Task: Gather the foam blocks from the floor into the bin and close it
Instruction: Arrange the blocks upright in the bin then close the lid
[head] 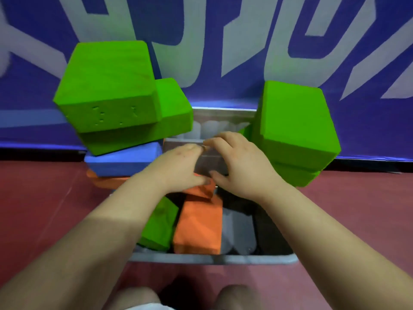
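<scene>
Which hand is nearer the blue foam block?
Left. The left hand sits just right of the blue foam block, almost beside its end. The right hand is farther right, beyond the left hand, over the bin.

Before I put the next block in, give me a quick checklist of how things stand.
1. Both hands free of blocks: cannot tell; left hand and right hand meet over a grey piece.
2. Bin open: ok.
3. Room inside: not ok, orange block and others crowd it.
4. Blocks all gathered: not ok, green stack, blue block and right green blocks remain outside.
</scene>
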`<state>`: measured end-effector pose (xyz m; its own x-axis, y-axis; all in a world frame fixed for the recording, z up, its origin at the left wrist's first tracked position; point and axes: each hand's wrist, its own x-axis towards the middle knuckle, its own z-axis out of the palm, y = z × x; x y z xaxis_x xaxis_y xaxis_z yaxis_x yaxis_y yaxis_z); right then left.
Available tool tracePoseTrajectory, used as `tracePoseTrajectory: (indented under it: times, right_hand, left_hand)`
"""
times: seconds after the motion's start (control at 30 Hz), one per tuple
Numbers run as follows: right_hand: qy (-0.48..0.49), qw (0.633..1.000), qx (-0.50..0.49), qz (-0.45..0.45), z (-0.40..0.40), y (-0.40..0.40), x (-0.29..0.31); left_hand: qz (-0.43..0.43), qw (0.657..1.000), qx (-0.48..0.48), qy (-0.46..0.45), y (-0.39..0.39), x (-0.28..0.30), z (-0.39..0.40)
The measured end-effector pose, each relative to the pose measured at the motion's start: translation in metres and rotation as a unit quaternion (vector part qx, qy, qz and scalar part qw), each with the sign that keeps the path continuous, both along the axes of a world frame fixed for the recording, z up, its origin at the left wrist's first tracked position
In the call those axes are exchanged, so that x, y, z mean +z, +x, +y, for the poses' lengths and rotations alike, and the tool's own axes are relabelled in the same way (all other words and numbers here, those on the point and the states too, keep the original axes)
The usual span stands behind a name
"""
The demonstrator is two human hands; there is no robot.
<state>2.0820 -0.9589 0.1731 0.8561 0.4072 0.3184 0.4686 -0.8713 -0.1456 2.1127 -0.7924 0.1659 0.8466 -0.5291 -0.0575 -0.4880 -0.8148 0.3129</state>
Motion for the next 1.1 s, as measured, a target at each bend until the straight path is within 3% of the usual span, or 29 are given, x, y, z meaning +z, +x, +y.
tracePoseTrajectory:
  times: [0.2,0.43,0.83,1.1]
  right_hand:
    - [-0.082,0.98,-0.018,0.183,0.018,-0.006,-0.098]
    - [-0.117,0.957,-0.027,0.265,0.025,0.008,-0.169]
    - [0.004,0.969,-0.068,0.237,0.088,0.095,-0.204]
    - [0.144,0.955,-0.108,0.237,0.063,0.081,-0.201]
  left_hand:
    - [0.073,0.989,0.003,0.13,-0.012,-0.087,0.041]
    - [0.121,0.973,-0.005,0.194,-0.009,-0.155,0.057]
    - [0.028,0.996,0.052,0.069,0.002,-0.171,0.065]
    - [0.032,0.988,0.147,0.034,-0.002,-0.183,0.063]
